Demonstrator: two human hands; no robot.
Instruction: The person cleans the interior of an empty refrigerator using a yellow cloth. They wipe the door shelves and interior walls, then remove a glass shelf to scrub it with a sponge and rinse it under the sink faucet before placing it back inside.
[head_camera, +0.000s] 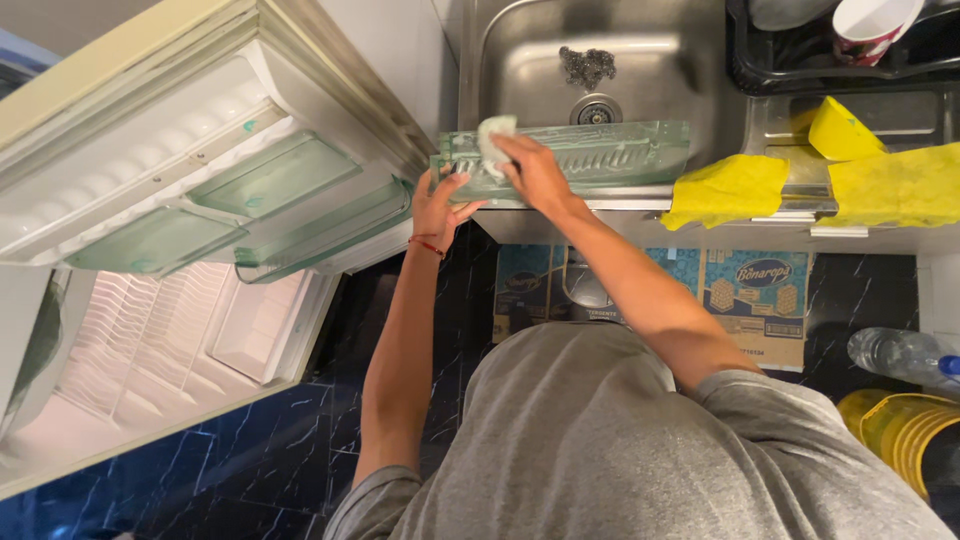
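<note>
Both hands work at a clear greenish plastic fridge shelf (600, 155) that lies across the front edge of the steel sink (640, 60), its long side running along that edge. The left hand (440, 208) reaches up from below with the forearm almost straight and a thin red cord around the wrist; its fingers are spread and curled around the shelf's left end, gripping it at the sink's front left corner. The right hand (532, 172) comes in on a bent arm, elbow out to the right, the forearm slanting up and to the left across the counter's front edge. Its palm faces down on the shelf and its fingers press a pale green cloth (495, 135) flat against the shelf's left part, just beside the left hand.

Inside the sink, a ball of steel wool (587, 65) sits near the back wall, above the drain (596, 110). Yellow cloths (730, 188) hang over the counter's front edge to the right of the shelf, with a black dish rack (760, 75) behind them at the back right corner. An open small fridge (190, 250) stands to the left of the sink, its door shelves in place. Cardboard boxes (750, 300) stand on the dark marble floor (250, 450) under the counter.
</note>
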